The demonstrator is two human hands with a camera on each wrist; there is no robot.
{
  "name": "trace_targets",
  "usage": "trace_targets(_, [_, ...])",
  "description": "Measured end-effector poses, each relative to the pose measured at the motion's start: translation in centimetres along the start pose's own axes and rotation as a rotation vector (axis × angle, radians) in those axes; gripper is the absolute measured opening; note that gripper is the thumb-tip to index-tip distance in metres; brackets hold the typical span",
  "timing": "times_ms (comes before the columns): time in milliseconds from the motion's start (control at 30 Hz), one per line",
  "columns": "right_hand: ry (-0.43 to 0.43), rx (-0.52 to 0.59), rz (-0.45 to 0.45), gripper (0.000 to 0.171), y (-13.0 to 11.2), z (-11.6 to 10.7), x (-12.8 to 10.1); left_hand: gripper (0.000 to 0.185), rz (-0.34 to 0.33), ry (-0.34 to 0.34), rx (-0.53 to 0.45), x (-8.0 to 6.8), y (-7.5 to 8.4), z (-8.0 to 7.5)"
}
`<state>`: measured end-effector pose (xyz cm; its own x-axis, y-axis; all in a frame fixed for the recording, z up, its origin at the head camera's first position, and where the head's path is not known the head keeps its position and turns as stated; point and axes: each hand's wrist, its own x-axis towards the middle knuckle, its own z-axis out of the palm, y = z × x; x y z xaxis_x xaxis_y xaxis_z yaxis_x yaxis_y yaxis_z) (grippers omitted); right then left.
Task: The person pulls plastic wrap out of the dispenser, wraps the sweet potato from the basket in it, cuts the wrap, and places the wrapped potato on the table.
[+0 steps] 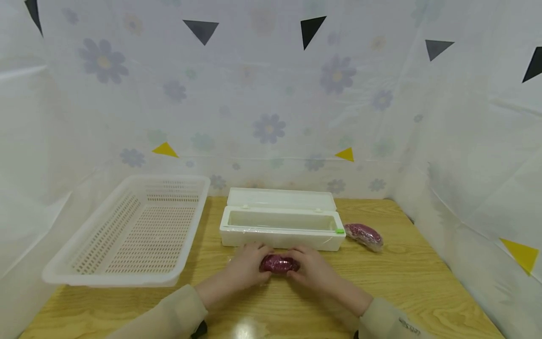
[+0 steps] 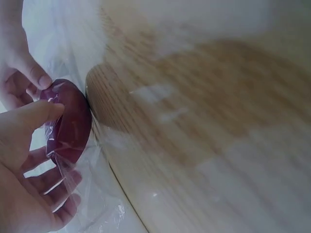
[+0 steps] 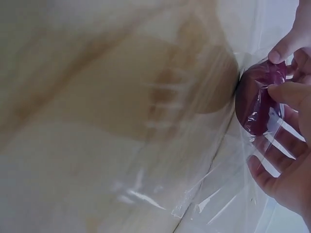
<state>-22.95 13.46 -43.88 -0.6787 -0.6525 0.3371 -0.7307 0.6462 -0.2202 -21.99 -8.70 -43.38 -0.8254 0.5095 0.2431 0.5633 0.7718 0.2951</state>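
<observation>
Purple yam (image 1: 279,263), glossy under cling film (image 3: 228,194); lies on worktop (image 1: 423,278) before box (image 1: 281,228); long axis left-right; left hand (image 1: 247,268) and right hand (image 1: 311,268) grip curled round ends.

Wood table (image 1: 423,282) w/ floral sheet walls (image 1: 271,94).

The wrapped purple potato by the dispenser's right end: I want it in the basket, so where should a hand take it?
Grip the wrapped potato across its narrow middle, coming from above: it lies flat and slanted on the table, with free space around.
</observation>
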Motion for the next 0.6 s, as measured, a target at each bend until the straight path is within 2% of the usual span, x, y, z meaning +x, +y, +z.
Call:
trace_targets(100, [0.003, 0.022, -0.021, 0.043, 0.4, 0.1, 0.3, 0.042, 0.021, 0.060, 0.034, 0.0, 0.1, 0.0])
trace_targets(200, [0.023, 0.019, -0.019, 0.042, 0.6, 0.2, 0.4, 0.038, 0.027, 0.083, 0.007, 0.3, 0.0, 0.3])
trace_targets(433, [0.073, -0.002, 0.069, 0.043, 0.9, 0.6, 0.6, 0.032, 0.002, 0.067, -0.053, 1.3, -1.0, 0.6])
trace_targets(600, [0.170, -0.087, 0.035, 0.040, 1.0, 0.6, 0.9, 0.032, -0.003, 0.046, -0.065, 1.7, -1.5, 0.5])
